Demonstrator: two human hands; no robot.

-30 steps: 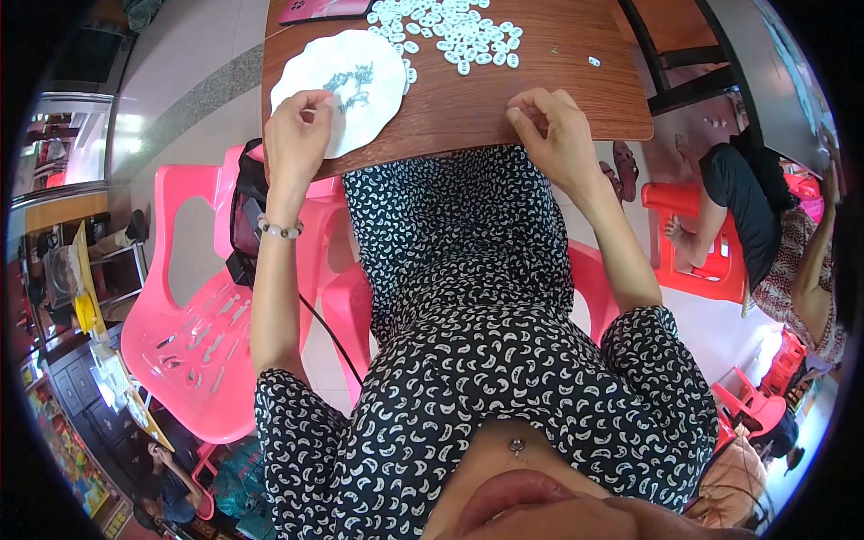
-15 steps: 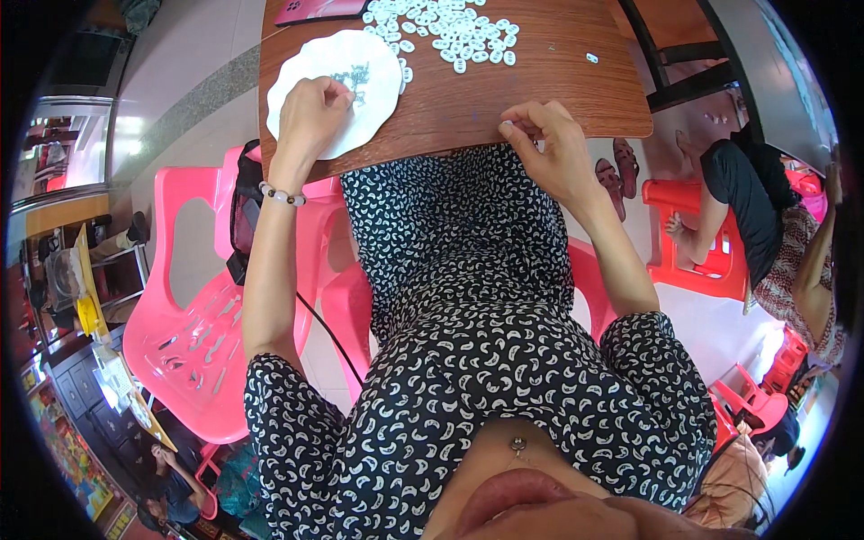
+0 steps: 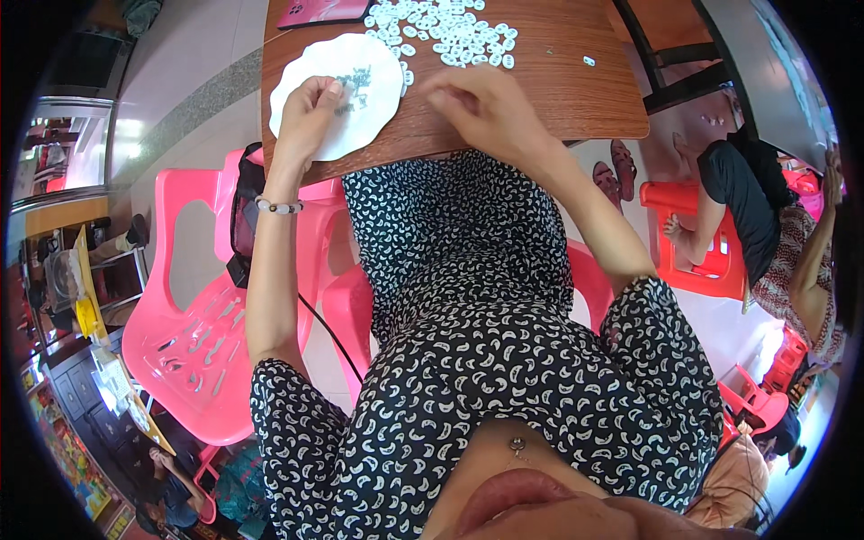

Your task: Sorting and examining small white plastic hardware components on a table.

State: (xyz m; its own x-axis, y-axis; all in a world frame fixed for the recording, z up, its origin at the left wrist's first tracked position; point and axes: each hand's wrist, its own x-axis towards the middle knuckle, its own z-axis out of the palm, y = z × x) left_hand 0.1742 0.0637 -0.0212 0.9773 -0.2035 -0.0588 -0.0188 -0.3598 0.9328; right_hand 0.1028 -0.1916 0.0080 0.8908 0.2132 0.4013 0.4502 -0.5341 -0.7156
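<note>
A white plate [image 3: 382, 108] with a wavy rim lies at the table's left front corner. Small grey metal-looking pieces [image 3: 354, 88] are heaped on it, too fine to name. Over the plate's left part my left hand [image 3: 309, 112] is closed, thumb against the curled fingers; whatever they pinch is hidden. My right hand [image 3: 490, 108] hovers above the table to the right of the plate, its fingers smeared by motion. Just beyond it spread many small white oval pieces [image 3: 463, 40] with dark marks.
The brown wooden table [image 3: 576, 94] carries a pink flat case [image 3: 324, 11] at its far left and one loose white piece [image 3: 589, 61] at right. A pink plastic chair [image 3: 193, 360] stands to my left. Another person [image 3: 747, 207] sits by a red chair [image 3: 670, 229] at right.
My right hand has swung left and forward from the table's front edge toward the plate and the white pieces. My left hand stays at the plate, barely shifted.
</note>
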